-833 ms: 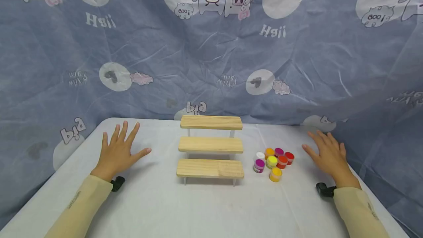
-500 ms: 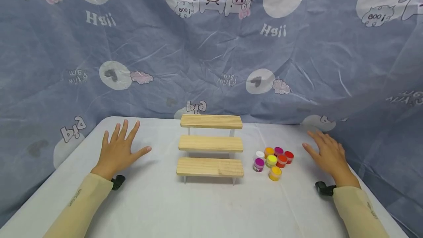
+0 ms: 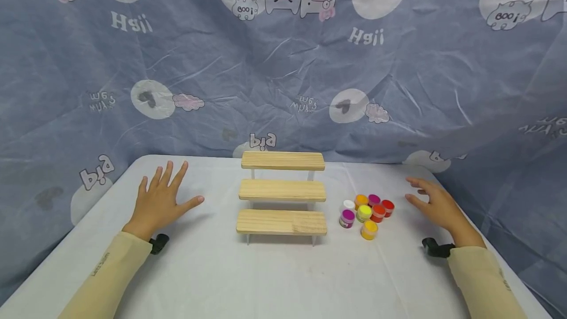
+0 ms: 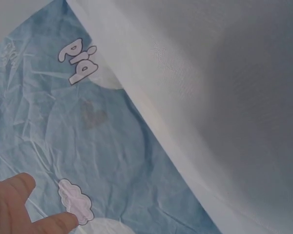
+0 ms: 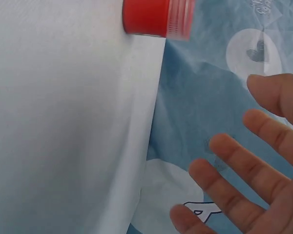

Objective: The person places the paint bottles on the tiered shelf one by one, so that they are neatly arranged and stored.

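My left hand (image 3: 158,204) is held over the left part of the table with its fingers spread, holding nothing. At the right, my right hand (image 3: 436,206) hovers with relaxed fingers, also holding nothing. Nearest to it is a cluster of small paint pots: a red pot (image 3: 387,207), an orange-red pot (image 3: 377,213), a yellow pot (image 3: 364,213), a purple pot (image 3: 347,218), a white-lidded pot (image 3: 348,206) and others. One amber pot (image 3: 369,230) stands a little in front. In the right wrist view a red pot (image 5: 146,17) shows at the top, apart from the fingers (image 5: 249,165).
A three-step wooden stand (image 3: 281,223) with pale legs stands mid-table, left of the pots. The white cloth-covered table (image 3: 283,279) ends at the back against a blue printed curtain (image 3: 248,73), which also hangs along both sides.
My right hand has turned and its fingers have drawn together, bending slightly toward the pots. The left hand stays nearly still. The head view has tilted slightly.
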A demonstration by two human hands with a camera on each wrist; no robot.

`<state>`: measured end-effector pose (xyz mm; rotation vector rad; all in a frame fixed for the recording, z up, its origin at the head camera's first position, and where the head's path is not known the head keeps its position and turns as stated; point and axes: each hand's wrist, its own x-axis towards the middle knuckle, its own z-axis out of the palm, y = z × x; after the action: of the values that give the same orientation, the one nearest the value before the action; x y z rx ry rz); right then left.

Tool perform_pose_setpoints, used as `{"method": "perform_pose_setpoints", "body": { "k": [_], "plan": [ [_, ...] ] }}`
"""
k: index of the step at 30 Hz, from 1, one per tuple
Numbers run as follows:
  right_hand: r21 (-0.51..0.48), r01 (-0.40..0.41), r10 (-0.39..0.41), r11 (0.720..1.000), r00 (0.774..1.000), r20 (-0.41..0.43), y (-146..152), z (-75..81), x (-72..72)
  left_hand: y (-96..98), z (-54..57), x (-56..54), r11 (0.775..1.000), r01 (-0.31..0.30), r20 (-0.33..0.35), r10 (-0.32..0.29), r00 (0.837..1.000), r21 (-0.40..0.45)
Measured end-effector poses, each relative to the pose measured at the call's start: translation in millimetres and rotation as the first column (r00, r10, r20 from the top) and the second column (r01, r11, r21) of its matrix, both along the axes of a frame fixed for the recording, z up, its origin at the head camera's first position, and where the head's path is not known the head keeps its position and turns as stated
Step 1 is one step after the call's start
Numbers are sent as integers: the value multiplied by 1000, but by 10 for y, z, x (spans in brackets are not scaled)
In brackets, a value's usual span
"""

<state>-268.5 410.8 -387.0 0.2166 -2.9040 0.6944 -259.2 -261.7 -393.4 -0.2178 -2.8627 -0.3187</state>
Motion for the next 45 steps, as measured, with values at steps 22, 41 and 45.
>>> {"method": "perform_pose_setpoints", "body": {
  "k": [22,41,45],
  "plan": [
    [-323,-174,248,930,947,205,48,-192,-58,116,49,-67,871,242,174,-342,923,428],
    [-449,-99,240,888,932,270,24,-342,-127,485,3,-203,536,285,115,-593,797,794],
    [-449,-88,228,889,936,268,-5,-357,-133,610,-13,-223,502,258,128,-612,781,826]
  ]
}}
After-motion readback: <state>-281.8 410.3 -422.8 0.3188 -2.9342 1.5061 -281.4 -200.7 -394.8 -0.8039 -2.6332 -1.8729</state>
